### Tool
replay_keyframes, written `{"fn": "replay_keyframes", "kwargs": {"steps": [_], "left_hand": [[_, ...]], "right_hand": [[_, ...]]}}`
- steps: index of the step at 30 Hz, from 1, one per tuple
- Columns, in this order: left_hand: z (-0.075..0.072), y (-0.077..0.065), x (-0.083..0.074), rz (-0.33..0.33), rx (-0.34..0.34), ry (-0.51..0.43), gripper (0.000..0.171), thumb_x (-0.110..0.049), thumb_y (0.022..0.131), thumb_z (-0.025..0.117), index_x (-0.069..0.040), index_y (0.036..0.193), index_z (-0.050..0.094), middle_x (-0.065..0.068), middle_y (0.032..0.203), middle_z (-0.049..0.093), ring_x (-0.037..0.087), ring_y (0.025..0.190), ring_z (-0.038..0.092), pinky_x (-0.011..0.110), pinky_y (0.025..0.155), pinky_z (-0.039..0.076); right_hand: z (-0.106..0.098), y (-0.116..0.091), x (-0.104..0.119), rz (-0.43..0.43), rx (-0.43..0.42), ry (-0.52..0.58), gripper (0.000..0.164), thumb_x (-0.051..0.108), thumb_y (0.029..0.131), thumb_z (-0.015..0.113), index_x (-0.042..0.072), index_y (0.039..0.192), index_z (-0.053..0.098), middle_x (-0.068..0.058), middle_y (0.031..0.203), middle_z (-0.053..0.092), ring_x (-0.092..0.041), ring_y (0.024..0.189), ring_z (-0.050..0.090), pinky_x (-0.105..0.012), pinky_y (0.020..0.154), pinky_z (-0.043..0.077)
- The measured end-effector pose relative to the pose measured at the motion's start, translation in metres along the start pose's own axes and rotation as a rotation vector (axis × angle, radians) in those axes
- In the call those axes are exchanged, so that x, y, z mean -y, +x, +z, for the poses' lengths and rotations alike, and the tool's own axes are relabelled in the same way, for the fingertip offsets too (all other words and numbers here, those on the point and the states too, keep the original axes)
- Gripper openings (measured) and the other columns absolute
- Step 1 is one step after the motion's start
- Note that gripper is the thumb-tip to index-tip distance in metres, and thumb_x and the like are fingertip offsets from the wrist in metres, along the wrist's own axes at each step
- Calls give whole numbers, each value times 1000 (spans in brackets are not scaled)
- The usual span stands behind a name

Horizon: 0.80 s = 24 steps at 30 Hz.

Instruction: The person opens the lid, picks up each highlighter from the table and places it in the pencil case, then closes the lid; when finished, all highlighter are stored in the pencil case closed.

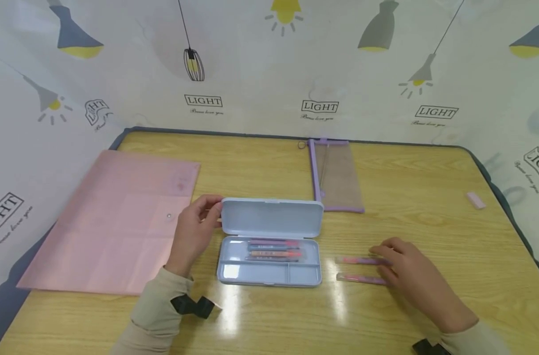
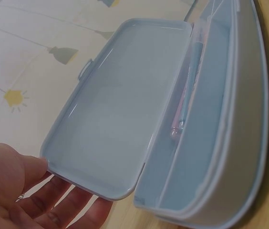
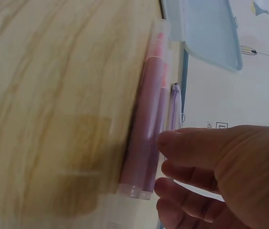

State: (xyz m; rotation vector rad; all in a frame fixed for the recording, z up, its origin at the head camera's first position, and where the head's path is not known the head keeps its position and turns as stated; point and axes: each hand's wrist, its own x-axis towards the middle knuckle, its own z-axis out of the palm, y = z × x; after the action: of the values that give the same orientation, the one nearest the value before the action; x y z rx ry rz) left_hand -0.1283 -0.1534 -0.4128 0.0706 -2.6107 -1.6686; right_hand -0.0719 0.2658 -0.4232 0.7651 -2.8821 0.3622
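Note:
A light-blue pencil case [image 1: 269,274] lies on the table with its lid [image 1: 271,218] raised. Several pens [image 1: 274,254] lie in its rear compartment. At the lid's left end, my left hand [image 1: 197,230] grips the edge between thumb and fingers, which the left wrist view shows too. To the right of the case, two purple pens with pink tips and clear caps lie side by side: a nearer pen [image 1: 360,279] and a farther pen [image 1: 362,260]. My right hand [image 1: 413,276] pinches the farther pen near its back end; its fingertips are partly hidden.
A pink folder [image 1: 118,222] with a snap button lies at the left. Behind the case is a mesh pouch [image 1: 340,177] with purple edging. A small pink eraser-like block [image 1: 475,200] sits at the far right. Lamp-printed curtains [image 1: 252,64] enclose the table.

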Motion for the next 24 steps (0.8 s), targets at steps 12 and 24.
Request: {"fn": "replay_keyframes", "kwargs": {"steps": [12,24], "left_hand": [[1,0,1,-11,-6,-6,30,-24,103,53,-5,123,62,15,118,65,29,103,67,40,82,62],[0,0,0,-17,-5,6,28,-24,103,53,-6,123,61,13,118,65,27,104,67,38,80,63]], "right_hand": [[3,4,1,19,20,-22,21,2,79,78,10,99,73,-3,98,66,-18,83,62,-36,67,58],[-4,11,10,9,-2,-62,17,5,82,77,15,94,71,5,93,68,-17,83,63,-36,67,59]]}}
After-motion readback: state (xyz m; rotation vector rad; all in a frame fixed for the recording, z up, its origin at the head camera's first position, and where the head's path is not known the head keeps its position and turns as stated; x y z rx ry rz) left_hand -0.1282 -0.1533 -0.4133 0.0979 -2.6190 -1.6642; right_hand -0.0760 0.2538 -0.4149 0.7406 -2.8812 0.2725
